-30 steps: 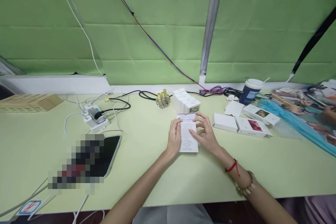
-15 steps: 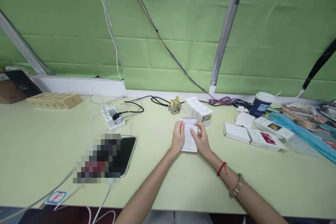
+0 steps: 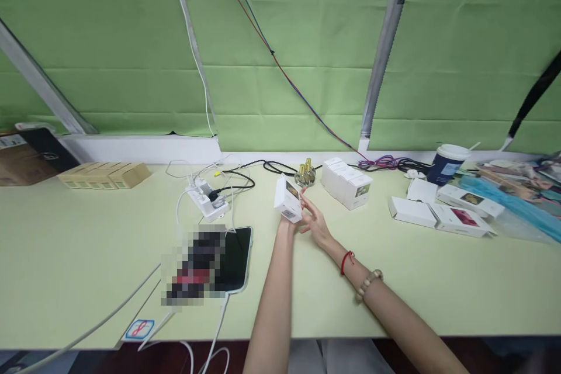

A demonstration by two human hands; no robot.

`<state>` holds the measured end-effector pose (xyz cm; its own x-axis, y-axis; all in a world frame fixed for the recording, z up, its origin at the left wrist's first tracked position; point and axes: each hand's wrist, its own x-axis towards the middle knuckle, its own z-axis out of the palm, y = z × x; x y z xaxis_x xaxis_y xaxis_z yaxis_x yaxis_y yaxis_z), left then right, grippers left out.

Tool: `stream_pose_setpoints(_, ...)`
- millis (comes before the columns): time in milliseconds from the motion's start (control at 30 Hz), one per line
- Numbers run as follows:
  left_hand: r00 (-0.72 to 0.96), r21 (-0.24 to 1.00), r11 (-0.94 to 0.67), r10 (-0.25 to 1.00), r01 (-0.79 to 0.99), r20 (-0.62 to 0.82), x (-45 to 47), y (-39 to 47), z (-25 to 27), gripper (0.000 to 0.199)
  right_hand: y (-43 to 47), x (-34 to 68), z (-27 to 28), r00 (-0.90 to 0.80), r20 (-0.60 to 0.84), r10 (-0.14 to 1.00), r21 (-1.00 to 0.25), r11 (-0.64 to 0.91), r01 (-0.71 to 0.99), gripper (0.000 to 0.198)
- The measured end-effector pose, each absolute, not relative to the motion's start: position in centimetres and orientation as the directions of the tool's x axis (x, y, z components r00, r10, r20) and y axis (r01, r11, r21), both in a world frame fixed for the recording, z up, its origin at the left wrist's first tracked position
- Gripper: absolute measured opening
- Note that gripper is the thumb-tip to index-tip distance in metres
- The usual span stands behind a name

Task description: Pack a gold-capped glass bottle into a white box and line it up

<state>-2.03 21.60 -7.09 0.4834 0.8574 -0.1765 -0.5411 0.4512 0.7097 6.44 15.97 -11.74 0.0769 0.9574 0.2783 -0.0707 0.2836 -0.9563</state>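
Observation:
A small white printed carton is held up off the table, tilted, with a picture on one face and a barcode near its lower end. My left hand grips it from behind and below; the carton hides most of those fingers. Close at the carton's right edge is my right hand, its fingers stretched apart and holding nothing; whether a fingertip touches the carton is unclear. Just behind stand several small glass bottles with gold caps. To the right is a row of similar white cartons.
Left of my arms lie a phone and a power strip with cables. Tan boxes stand at far left. On the right are opened white cartons, a lidded cup and a blue plastic bag.
The carton has been lifted and turned, from its text side to its picture and barcode. My right hand has released its hold. The view has shifted slightly left.

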Motion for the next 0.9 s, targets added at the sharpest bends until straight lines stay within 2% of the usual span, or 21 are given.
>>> stream_pose_setpoints(133,0.526,0.641,0.512,0.828,-0.572,-0.192,-2.8,21.5,-6.8,0.054,16.2,5.2,-11.4,0.063,0.247,0.967,-0.969,0.247,-0.002,0.094)
stream_pose_setpoints(267,0.545,0.650,0.476,0.831,-0.592,-0.113,-3.2,21.9,-7.4,0.057,16.6,5.2,-11.3,0.078,0.394,0.916,-0.908,0.375,0.188,0.088)
stream_pose_setpoints(367,0.502,0.676,0.396,0.864,-0.621,-0.045,-3.6,22.2,-7.8,0.060,16.9,5.5,-11.5,0.038,0.452,0.891,-0.868,0.430,0.250,0.086)
stream_pose_setpoints(533,0.519,0.706,0.467,0.839,-0.532,-0.163,-3.6,22.1,-7.5,0.055,16.9,5.8,-11.3,0.008,0.469,0.883,-0.858,0.453,0.242,0.083)
stream_pose_setpoints(733,0.461,0.752,0.388,0.878,-0.533,-0.126,-2.2,22.5,-7.9,0.039,17.6,6.7,-12.0,0.003,0.489,0.872,-0.848,0.475,0.234,0.068)
stream_pose_setpoints(833,0.381,0.769,0.348,0.913,-0.537,-0.146,-1.7,22.7,-8.2,0.031,18.1,6.9,-12.3,0.034,0.494,0.869,-0.853,0.476,0.214,0.068)
stream_pose_setpoints(900,0.340,0.738,0.329,0.929,-0.590,-0.142,-1.7,22.8,-8.1,0.028,18.2,7.0,-12.2,0.047,0.497,0.867,-0.852,0.477,0.216,0.072)
